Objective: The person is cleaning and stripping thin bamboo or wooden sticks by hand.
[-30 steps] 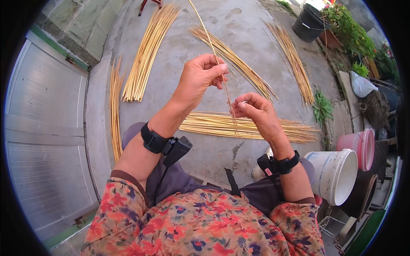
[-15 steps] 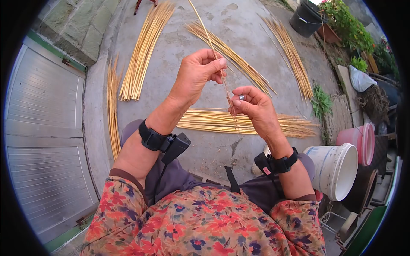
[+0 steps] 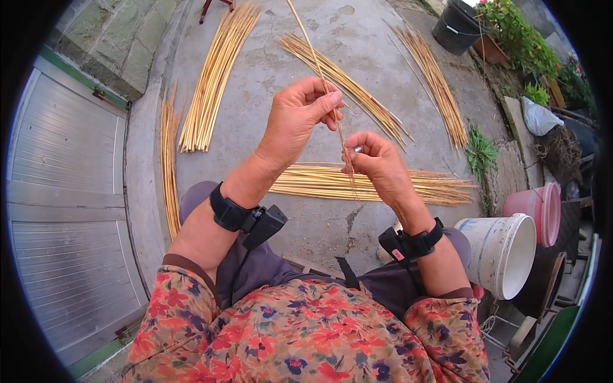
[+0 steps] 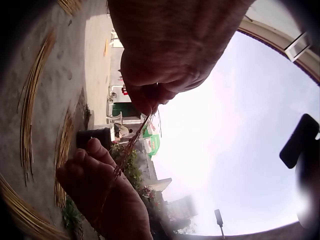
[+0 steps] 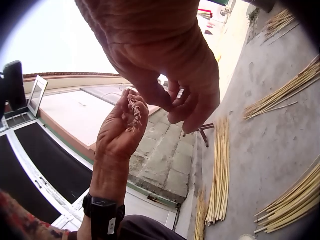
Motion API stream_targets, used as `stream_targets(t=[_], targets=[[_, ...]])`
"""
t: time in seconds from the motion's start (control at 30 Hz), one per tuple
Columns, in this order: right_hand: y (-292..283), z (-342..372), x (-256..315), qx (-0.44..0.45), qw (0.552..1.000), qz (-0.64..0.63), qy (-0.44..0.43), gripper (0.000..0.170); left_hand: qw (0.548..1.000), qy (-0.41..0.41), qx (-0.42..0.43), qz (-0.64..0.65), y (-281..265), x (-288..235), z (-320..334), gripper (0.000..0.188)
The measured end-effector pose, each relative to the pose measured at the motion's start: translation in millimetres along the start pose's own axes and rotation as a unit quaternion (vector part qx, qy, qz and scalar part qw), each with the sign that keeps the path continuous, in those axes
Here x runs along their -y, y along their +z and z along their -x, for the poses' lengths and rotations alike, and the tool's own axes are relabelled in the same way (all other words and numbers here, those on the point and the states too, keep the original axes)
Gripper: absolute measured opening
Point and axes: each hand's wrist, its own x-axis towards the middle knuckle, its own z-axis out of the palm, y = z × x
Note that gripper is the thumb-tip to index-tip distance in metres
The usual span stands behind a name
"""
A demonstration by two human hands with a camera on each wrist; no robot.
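My left hand (image 3: 297,115) pinches a long thin dry stalk (image 3: 302,32) between thumb and fingers, its bare end running up and away from me. Below that grip the stalk tapers into a reddish-brown wispy seed head (image 3: 345,148). At this lower tip, my right hand (image 3: 381,165), a ring on one finger, has thumb and fingertips curled together on the wisps. The left wrist view shows the seed head (image 4: 131,146) stretching from my left fingers past the right palm. In the right wrist view, pale wisps (image 5: 134,112) lie against my left hand.
Bundles of similar stalks lie on the concrete: one across in front (image 3: 319,180), others at left (image 3: 214,83), centre (image 3: 348,80) and right (image 3: 434,83). A white bucket (image 3: 488,255), a pink bucket (image 3: 549,214) and potted plants stand right; a metal door (image 3: 70,191) is left.
My right fingers, more spread earlier, have drawn in closer around the seed head's tip. The left hand keeps its pinch on the stalk, with little movement.
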Motion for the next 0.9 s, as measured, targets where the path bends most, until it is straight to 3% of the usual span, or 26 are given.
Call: stream_targets(t=[0.1, 0.17, 0.2, 0.27, 0.33, 0.4, 0.43, 0.5, 0.53, 0.63, 0.77, 0.9], targets=[[-2.1, 2.5, -5.1, 0.01, 0.996, 0.071, 0.044, 0.011, 0.999, 0.033, -0.022, -0.001, -6.8, -16.2, -4.8, 0.011], [-1.8, 5.6, 5.5, 0.101, 0.982, 0.156, 0.037, 0.011, 0.999, 0.021, -0.036, 0.002, -11.3, -16.6, -4.7, 0.012], [-1.9, 7.0, 5.3, 0.105, 0.981, 0.157, 0.037, 0.011, 0.999, 0.001, -0.042, 0.004, -13.3, -15.7, -4.4, 0.012], [-3.2, 10.8, 3.4, 0.131, 0.94, 0.311, 0.056, 0.01, 0.999, -0.004, -0.043, 0.006, -17.2, -11.6, -5.2, 0.012], [-5.5, 9.3, -5.0, 0.13, 0.954, 0.269, 0.021, 0.01, 0.999, -0.011, -0.042, 0.008, -19.3, -9.1, -5.3, 0.013], [-7.0, 6.0, -4.1, 0.016, 0.957, 0.285, -0.054, 0.014, 0.998, -0.006, -0.048, -0.029, -18.9, -7.7, -5.9, 0.013], [-7.2, 4.0, -0.8, 0.017, 0.956, 0.287, -0.054, 0.014, 0.998, -0.004, -0.05, -0.028, -18.5, -6.7, -5.8, 0.013], [-7.1, 1.4, 8.4, -0.032, 0.996, 0.072, -0.047, 0.02, 0.997, -0.026, -0.033, -0.059, -16.4, -2.7, -4.4, 0.012], [-5.6, 1.2, 11.0, -0.031, 0.996, 0.073, -0.046, 0.02, 0.997, -0.026, -0.034, -0.058, -14.8, 0.2, -4.0, 0.012], [3.2, -0.1, 14.1, -0.071, 0.992, 0.045, -0.099, 0.031, 0.994, -0.066, 0.012, -0.082, -8.8, 9.8, -2.8, 0.012], [-6.3, -12.5, 19.3, -0.117, 0.988, 0.007, -0.099, 0.03, 0.977, -0.148, 0.119, -0.101, 3.6, 22.0, 6.7, 0.013], [-13.0, -13.0, 14.5, -0.046, 0.997, -0.001, -0.065, 0.023, 0.96, -0.189, 0.186, -0.088, 12.0, 32.1, 15.0, 0.015]])
